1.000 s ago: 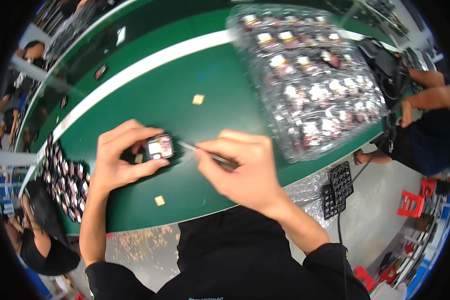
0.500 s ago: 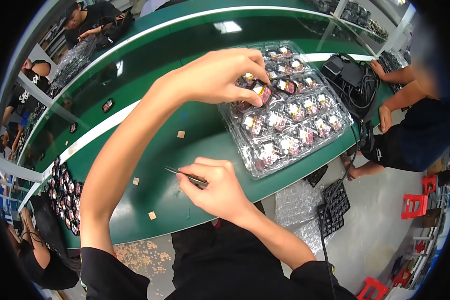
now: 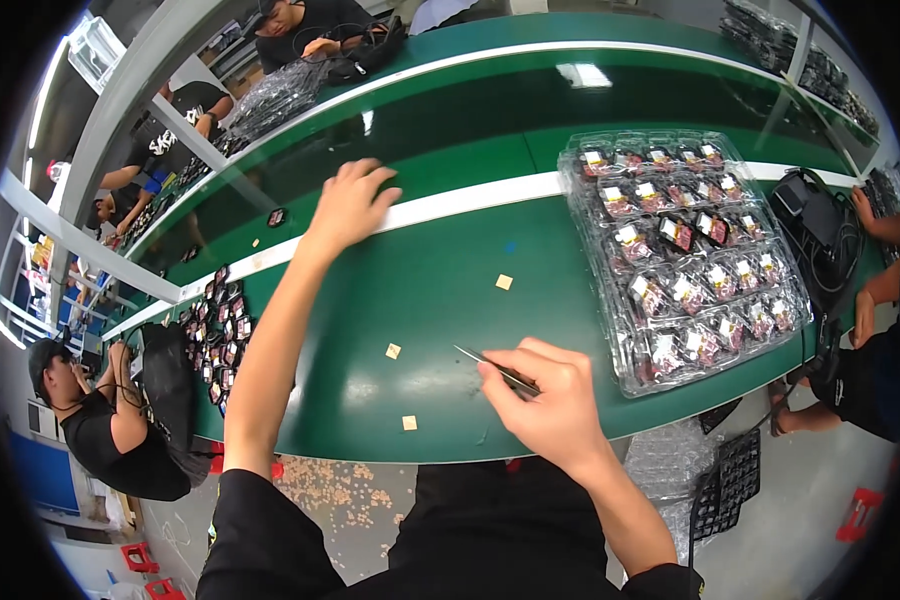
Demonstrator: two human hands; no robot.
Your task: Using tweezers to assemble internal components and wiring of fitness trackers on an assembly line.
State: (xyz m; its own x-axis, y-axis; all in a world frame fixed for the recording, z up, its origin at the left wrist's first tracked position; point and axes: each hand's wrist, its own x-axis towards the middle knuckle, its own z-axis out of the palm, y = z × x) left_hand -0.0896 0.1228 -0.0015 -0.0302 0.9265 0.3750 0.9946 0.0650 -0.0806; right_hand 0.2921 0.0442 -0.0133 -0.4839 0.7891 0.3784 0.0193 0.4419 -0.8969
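The right hand (image 3: pixel 555 400) rested low over the green bench top (image 3: pixel 430 290), fingers closed together on a pair of thin metal tweezers (image 3: pixel 490 367) whose tips pointed left and slightly away from the person. The left hand (image 3: pixel 350 203) was stretched far forward, fingers slightly apart and curved, empty as far as could be seen, over the white stripe (image 3: pixel 470 203) that ran along the bench. Three small tan square pieces (image 3: pixel 393 351) lay scattered on the green surface between the two hands. To the right of the tweezers stood a clear plastic blister tray (image 3: pixel 785 318) filled with rows of small dark red parts, its near corner just beside the right hand. At the left edge of the bench lay a cluster of small dark parts (image 3: pixel 220 335)
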